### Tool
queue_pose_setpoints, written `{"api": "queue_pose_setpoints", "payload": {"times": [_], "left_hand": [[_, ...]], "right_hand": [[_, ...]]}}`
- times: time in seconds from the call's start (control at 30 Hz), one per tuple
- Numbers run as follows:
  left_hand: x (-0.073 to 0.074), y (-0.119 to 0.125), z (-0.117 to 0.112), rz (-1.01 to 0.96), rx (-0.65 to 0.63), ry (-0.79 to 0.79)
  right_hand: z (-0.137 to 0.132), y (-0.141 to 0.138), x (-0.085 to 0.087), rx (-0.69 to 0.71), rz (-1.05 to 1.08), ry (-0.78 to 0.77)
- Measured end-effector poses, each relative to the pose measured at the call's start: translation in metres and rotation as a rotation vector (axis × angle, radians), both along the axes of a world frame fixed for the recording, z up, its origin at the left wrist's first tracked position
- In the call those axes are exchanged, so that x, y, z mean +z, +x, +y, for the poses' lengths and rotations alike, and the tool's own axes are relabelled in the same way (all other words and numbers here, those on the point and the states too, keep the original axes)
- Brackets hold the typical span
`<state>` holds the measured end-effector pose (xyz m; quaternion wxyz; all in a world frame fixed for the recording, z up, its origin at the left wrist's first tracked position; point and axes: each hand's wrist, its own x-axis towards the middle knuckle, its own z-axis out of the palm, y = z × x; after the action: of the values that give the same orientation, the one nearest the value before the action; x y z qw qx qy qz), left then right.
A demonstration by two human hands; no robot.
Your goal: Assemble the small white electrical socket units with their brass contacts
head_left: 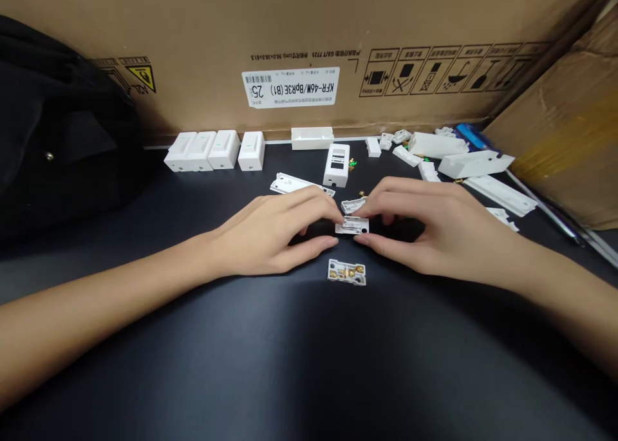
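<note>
Over the dark table, a small white plastic switch part [357, 226] sits between both hands, with a slotted shape on its upper face. My left hand [284, 228] is closed with index finger and thumb at its left end. At the right end, my right hand [429, 228] pinches the part, thumb below and fingers above. Just behind it lies another white switch part [353, 205], partly hidden by the right fingers. Nearer to me rests a white terminal base [346, 272] with brass contacts and screws.
Four white switch boxes [224, 149] stand at the back left. A white switch housing [337, 165] and a long white cover plate [297, 184] lie behind the hands. Loose white parts [437, 146] crowd the back right. Cardboard boxes [193, 22] and a black bag [58, 125] border the table.
</note>
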<state>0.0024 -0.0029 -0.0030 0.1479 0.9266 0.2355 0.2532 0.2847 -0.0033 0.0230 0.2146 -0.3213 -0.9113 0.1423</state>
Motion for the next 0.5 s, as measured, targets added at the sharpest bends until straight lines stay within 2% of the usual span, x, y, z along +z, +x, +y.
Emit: {"api": "queue_pose_setpoints", "payload": {"times": [0.13, 0.3, 0.4, 0.5], "left_hand": [[-0.003, 0.0, 0.0, -0.064, 0.079, -0.024], [-0.005, 0.0, -0.001, -0.133, 0.047, 0.032], [-0.002, 0.001, -0.004, -0.198, -0.009, 0.085], [0.0, 0.004, -0.007, -0.255, -0.04, 0.113]], "right_hand": [[-0.008, -0.005, 0.004, -0.018, 0.056, 0.041], [-0.017, -0.013, 0.006, -0.016, 0.121, -0.025], [-0.018, -0.015, 0.009, -0.036, 0.187, -0.159], [-0.017, -0.016, 0.013, -0.05, 0.299, -0.398]]}}
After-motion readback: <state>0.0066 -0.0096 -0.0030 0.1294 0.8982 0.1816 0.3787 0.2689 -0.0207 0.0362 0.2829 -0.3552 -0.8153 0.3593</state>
